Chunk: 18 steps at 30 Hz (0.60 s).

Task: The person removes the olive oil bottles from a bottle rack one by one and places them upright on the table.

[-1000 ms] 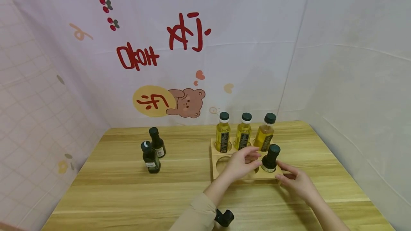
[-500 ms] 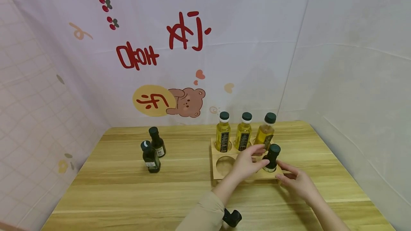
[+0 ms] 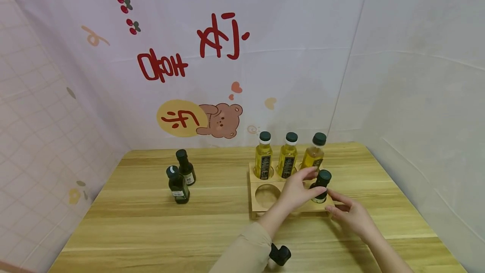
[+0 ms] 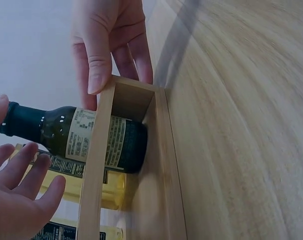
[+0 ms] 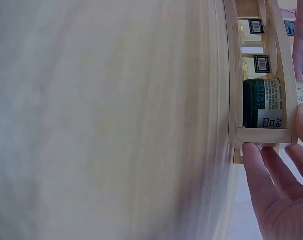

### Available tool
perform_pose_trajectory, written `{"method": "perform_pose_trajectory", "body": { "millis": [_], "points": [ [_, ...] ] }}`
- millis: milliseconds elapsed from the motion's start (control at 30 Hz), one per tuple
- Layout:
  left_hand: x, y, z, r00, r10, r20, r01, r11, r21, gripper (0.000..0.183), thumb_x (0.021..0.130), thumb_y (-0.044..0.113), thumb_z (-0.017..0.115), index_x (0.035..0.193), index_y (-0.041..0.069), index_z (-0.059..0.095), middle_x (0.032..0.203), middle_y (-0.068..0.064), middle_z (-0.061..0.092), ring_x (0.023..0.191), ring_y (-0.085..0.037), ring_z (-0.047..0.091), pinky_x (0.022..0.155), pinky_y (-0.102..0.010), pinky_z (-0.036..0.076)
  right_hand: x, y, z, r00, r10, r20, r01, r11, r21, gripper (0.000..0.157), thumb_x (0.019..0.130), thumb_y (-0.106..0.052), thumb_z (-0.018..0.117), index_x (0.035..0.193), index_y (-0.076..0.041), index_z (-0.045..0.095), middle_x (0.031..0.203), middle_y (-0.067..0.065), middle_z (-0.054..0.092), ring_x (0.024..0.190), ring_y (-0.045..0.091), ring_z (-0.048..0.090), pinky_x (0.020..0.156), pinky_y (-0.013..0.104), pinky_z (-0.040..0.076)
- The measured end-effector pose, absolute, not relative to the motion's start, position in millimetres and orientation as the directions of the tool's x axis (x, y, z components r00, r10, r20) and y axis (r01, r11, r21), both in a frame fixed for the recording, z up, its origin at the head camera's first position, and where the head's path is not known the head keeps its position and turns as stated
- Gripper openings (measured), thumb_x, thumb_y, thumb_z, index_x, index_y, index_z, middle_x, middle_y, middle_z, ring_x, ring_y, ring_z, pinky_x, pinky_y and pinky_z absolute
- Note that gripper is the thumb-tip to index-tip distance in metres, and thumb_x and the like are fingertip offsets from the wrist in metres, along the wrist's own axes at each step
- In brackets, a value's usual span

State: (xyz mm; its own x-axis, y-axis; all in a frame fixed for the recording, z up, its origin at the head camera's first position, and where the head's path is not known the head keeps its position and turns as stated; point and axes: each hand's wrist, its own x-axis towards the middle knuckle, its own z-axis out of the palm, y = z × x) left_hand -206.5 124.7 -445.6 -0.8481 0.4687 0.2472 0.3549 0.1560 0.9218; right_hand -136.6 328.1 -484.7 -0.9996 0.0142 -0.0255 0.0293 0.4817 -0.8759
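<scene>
A two-tier wooden bottle rack (image 3: pixel 252 199) stands on the table. One dark bottle (image 3: pixel 323 177) with a green cap sits upright in the right hole of its front row. My right hand (image 3: pixel 352 216) holds the rack's right end, with the thumb at the front corner. Spread around the dark bottle's neck from the left is my left hand (image 3: pixel 295 192), thumb and fingers apart. In the left wrist view its fingers (image 4: pixel 29 172) lie loosely beside the bottle's neck, pinching nothing. Three bottles of yellow oil (image 3: pixel 263 161) fill the back row; the right one is partly hidden.
Two more dark bottles (image 3: pixel 179 188) stand together on the left of the wooden table (image 3: pixel 151 231). The front row's left hole (image 3: pixel 267 195) shows bare; my left hand covers the middle. A white printed cloth (image 3: pixel 295 75) hangs behind.
My left hand has moved right, from over the front row to around the dark bottle's neck. The right hand has stayed at the rack's end, and the bottles stand as before.
</scene>
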Motion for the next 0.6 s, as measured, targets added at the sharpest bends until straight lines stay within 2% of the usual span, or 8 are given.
{"method": "perform_pose_trajectory", "body": {
  "millis": [200, 400, 600],
  "points": [
    [-207.2, 130.8, -445.3, -0.864, 0.449, 0.229, 0.329, 0.158, 0.931, 0.058, 0.087, 0.023, 0.078, 0.14, 0.012, 0.057, 0.122, 0.008, 0.066, 0.115, -0.004, 0.058, 0.096, -0.03, 0.048, -137.2, 328.6, -485.8, -1.0, 0.009, -0.017, 0.02, 0.477, -0.879, 0.063, 0.093, -0.026, 0.072, 0.146, -0.003, 0.047, 0.144, 0.028, 0.045, 0.102, 0.022, 0.067, 0.077, 0.032, 0.058],
    [-207.2, 135.1, -446.0, -0.863, 0.451, 0.228, 0.323, 0.147, 0.935, 0.055, 0.088, 0.021, 0.078, 0.139, 0.018, 0.057, 0.123, 0.008, 0.066, 0.115, -0.004, 0.057, 0.097, -0.034, 0.048, -136.6, 329.1, -485.3, -1.0, 0.014, -0.016, 0.021, 0.5, -0.866, 0.064, 0.093, -0.027, 0.071, 0.145, 0.0, 0.047, 0.143, 0.027, 0.047, 0.104, 0.027, 0.067, 0.076, 0.03, 0.057],
    [-207.2, 137.7, -447.8, -0.854, 0.441, 0.276, 0.371, 0.142, 0.918, 0.049, 0.09, 0.017, 0.075, 0.136, 0.022, 0.061, 0.118, 0.008, 0.068, 0.111, -0.002, 0.059, 0.095, -0.033, 0.049, -136.2, 328.7, -484.4, -1.0, 0.015, -0.025, 0.029, 0.5, -0.866, 0.062, 0.093, -0.029, 0.071, 0.146, -0.008, 0.049, 0.144, 0.024, 0.048, 0.105, 0.03, 0.066, 0.076, 0.032, 0.057]
  ]
}}
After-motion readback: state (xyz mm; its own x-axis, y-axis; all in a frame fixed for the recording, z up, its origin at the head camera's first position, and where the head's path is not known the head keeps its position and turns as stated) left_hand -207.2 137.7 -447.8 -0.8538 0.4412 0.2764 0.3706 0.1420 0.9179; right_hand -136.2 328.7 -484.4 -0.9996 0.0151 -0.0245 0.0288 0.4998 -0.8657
